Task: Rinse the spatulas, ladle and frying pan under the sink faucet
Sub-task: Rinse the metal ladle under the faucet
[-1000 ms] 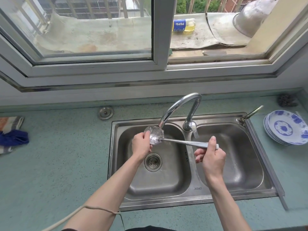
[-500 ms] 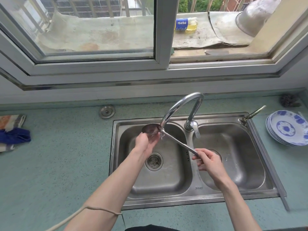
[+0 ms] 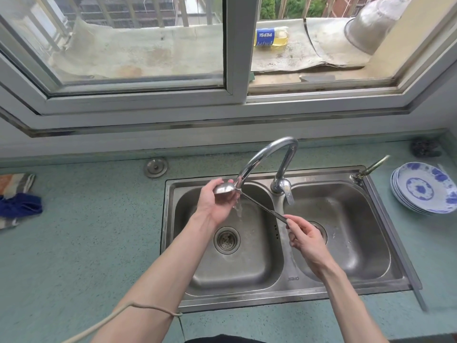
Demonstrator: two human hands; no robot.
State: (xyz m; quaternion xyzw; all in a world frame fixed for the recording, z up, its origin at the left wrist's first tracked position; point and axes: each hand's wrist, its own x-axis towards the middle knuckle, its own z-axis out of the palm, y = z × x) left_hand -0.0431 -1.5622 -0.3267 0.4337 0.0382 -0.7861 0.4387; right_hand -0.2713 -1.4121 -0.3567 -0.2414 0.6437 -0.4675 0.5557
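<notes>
Left hand [image 3: 214, 204] cups the ladle [image 3: 224, 188] bowl under the faucet [image 3: 265, 154] – right hand [image 3: 304, 235] pinches the handle (roll it slowly) – rinse all round.

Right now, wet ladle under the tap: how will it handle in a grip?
The ladle looks like bare metal, so probably stiff, not floppy. Water runs over it, so likely slippery. The left hand cups the bowl while the right hand pinches the thin handle, which may twist.
</notes>
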